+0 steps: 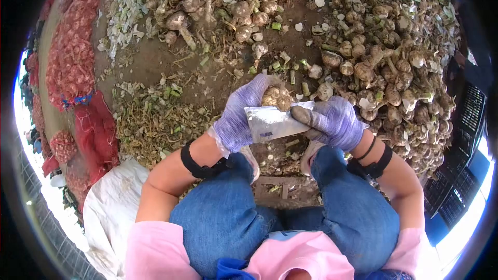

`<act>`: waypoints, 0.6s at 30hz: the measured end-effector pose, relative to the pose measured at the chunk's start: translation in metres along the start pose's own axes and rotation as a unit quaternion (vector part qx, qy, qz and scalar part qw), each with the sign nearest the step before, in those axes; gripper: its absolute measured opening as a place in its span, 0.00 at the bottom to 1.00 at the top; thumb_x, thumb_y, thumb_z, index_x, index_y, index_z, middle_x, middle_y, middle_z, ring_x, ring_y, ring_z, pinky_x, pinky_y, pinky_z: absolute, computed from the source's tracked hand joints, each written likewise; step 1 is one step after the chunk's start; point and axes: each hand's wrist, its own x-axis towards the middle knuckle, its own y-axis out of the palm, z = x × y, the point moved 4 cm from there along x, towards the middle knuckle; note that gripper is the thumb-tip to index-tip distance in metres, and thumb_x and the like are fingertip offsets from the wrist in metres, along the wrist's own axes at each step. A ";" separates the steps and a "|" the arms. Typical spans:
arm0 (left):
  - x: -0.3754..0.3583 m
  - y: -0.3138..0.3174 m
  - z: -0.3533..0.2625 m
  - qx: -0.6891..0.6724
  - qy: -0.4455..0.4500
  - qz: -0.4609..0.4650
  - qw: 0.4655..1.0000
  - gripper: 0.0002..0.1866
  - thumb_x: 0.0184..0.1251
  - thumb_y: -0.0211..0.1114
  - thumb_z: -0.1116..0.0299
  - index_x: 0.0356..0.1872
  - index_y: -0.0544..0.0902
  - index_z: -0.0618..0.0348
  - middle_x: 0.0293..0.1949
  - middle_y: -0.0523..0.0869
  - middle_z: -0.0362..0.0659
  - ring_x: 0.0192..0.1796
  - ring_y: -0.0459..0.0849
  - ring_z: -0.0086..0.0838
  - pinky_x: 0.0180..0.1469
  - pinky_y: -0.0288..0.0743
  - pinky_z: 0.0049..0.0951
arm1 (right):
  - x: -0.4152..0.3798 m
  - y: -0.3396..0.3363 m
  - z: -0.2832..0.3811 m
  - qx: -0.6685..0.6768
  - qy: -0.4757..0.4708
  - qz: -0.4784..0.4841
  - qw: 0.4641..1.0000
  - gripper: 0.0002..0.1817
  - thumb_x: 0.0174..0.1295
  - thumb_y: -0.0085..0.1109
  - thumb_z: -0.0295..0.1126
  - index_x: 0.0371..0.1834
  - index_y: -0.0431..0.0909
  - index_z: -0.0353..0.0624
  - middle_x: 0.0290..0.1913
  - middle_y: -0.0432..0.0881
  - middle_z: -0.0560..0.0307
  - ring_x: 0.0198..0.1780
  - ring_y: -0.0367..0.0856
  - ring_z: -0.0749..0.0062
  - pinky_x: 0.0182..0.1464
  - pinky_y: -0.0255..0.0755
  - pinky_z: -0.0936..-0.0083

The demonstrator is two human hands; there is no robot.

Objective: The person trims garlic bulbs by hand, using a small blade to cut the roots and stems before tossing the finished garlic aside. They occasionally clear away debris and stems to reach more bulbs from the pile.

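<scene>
My left hand, in a purple knit glove, is wrapped round a garlic bulb in front of my knees. A knife with a broad, flat metal blade is gripped in my gloved right hand; the darkened thumb presses on the blade and the handle is hidden. The blade lies against the near side of the bulb, its far end close to my left palm. Just beyond my hands, a loose garlic bulb lies on the ground.
A large heap of garlic spreads along the right, with another pile at the top. Trimmings cover the ground at left. Red mesh sacks line the left side, near a white sack. Black crates stand far right.
</scene>
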 end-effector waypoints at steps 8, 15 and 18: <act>-0.032 -0.035 -0.039 0.222 0.115 -0.080 0.965 0.38 0.38 0.83 0.68 0.55 0.74 0.57 0.47 0.80 0.43 0.49 0.83 0.32 0.54 0.77 0.31 | -0.059 -0.041 -0.072 -0.081 0.320 -0.108 0.938 0.34 0.60 0.61 0.33 0.73 0.65 0.54 0.37 0.86 0.49 0.34 0.86 0.53 0.36 0.79 0.65; -0.010 -0.034 -0.027 0.227 0.193 0.017 0.955 0.32 0.36 0.85 0.64 0.46 0.80 0.56 0.46 0.81 0.46 0.50 0.82 0.39 0.51 0.77 0.34 | -0.020 -0.030 -0.021 0.181 0.262 -0.002 0.948 0.32 0.71 0.51 0.42 0.76 0.58 0.46 0.64 0.76 0.45 0.61 0.79 0.55 0.61 0.70 0.71; -0.004 -0.031 -0.029 0.252 0.243 0.066 0.934 0.22 0.39 0.84 0.65 0.34 0.82 0.56 0.38 0.82 0.45 0.42 0.83 0.41 0.44 0.78 0.37 | -0.011 -0.034 -0.008 0.248 0.239 0.063 0.937 0.32 0.72 0.49 0.43 0.76 0.58 0.45 0.66 0.75 0.46 0.62 0.78 0.56 0.62 0.69 0.70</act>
